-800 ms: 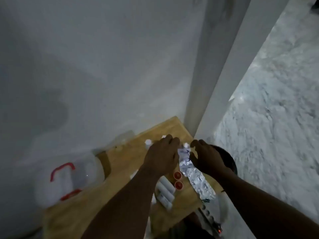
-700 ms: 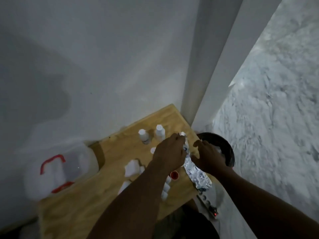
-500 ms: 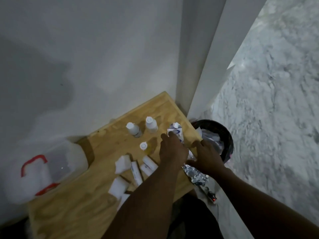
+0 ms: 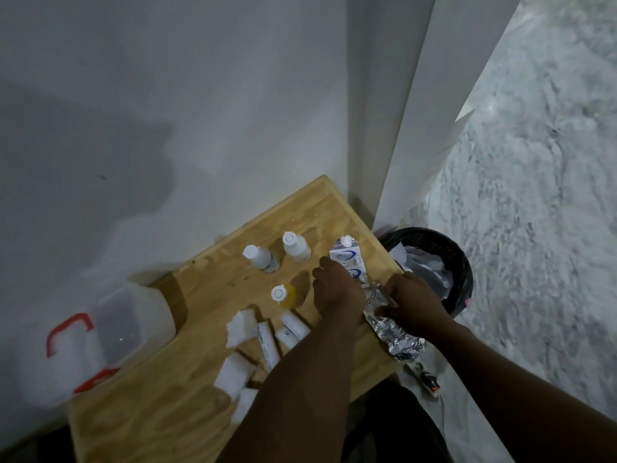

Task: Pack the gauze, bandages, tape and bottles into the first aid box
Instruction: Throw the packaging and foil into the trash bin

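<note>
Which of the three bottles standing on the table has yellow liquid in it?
The bottle nearest the person, just left of the left hand. The two bottles behind it are plain white.

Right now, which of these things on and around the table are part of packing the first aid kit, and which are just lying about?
Part of the job:
first aid box
three bottles
white gauze pads
rolled bandages
foil wrapper and the white packet, held by left hand and right hand

Just lying about:
black waste bin
power strip
</note>
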`<state>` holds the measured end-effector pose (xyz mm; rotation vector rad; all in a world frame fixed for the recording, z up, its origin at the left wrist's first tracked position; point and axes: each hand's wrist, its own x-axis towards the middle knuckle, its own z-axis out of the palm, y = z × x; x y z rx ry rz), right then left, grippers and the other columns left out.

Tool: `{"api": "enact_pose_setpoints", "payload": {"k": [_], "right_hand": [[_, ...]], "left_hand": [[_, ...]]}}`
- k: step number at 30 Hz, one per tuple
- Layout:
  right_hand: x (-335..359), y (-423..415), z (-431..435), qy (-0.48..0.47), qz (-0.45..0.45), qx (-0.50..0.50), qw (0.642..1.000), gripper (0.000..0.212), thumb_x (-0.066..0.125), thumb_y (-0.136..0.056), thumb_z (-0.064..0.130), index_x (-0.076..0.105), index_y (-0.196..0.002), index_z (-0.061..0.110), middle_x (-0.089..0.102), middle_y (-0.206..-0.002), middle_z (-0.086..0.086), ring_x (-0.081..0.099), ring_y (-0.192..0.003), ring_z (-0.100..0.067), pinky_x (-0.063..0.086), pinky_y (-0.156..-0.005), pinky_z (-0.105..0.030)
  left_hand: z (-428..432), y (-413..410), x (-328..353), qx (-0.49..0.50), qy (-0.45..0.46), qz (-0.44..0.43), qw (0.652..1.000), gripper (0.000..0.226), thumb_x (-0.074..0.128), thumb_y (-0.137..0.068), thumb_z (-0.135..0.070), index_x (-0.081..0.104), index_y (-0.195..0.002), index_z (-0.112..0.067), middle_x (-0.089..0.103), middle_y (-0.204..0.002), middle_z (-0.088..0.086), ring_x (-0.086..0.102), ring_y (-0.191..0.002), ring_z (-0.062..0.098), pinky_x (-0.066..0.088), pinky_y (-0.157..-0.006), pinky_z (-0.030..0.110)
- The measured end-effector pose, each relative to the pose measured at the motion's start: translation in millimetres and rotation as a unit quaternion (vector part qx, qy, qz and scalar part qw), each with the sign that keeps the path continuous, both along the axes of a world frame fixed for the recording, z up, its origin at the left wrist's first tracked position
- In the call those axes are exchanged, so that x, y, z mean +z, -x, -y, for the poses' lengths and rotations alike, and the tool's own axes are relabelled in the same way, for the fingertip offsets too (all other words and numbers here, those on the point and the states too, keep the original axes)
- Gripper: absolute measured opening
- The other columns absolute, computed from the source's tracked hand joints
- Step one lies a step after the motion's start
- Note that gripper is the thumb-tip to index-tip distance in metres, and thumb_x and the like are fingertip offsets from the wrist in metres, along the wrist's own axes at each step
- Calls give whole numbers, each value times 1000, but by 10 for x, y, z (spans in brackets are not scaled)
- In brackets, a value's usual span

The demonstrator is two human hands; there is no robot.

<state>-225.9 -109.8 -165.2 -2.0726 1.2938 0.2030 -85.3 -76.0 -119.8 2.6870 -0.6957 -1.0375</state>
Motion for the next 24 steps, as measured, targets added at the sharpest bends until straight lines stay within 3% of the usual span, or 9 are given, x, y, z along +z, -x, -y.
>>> {"api": "enact_pose_setpoints", "payload": {"k": [3,7,9,14,17,20,24], "right_hand": [[14,0,24,-11,6,-1,1000,38,84,-69,38,51,-77,23,53,-92,-1,51,-85,-19,37,-68,-30],[50,-3,46,-29,15,-11,999,40,85,-69,34,47,-67,23,56,-81,-1,56,-75,-22,35,-60,-28],[121,-10,57,-39,27,-31,998,38,81,-74,29,45,-65,24,54,-71,3,56,-68,-19,34,-54,-28],[335,139,154,-48,60,-76,994,29,68,-83,15,45,-67,22,49,-64,7,48,-61,-12,35,-55,-27],[488,341,295,-34,71,-142,987,14,70,-85,16,57,-83,18,55,-70,7,55,-67,-14,41,-58,-25],[605,561,504,2,66,-215,974,15,67,-87,17,63,-90,3,65,-78,-8,61,-71,-22,47,-64,-30],[569,813,725,6,74,-339,938,20,63,-86,13,63,-89,-7,65,-85,-22,62,-80,-35,45,-69,-36]], "left_hand": [[7,-72,-23,14,7,-10,1000,57,75,-85,-19,43,-132,-12,56,-132,13,56,-122,34,49,-90,41],[3,-120,-6,19,62,-20,998,32,70,-85,-24,65,-116,-16,70,-117,9,66,-107,31,49,-74,33],[-8,-126,29,11,99,-27,995,26,68,-86,-24,71,-111,-16,74,-113,7,69,-104,29,50,-73,29],[45,-104,197,-22,178,-43,983,28,63,-94,-20,67,-120,-12,72,-121,5,68,-109,25,46,-77,25],[121,-69,292,-52,195,-46,978,12,61,-94,-19,65,-101,-11,73,-105,7,68,-97,27,43,-71,27],[208,-7,367,-80,209,-49,973,13,64,-93,-21,60,-82,-15,71,-88,5,68,-85,25,40,-67,26],[365,113,314,-115,203,-57,971,12,69,-89,-24,68,-87,-12,73,-86,1,68,-83,20,43,-68,25]]}}
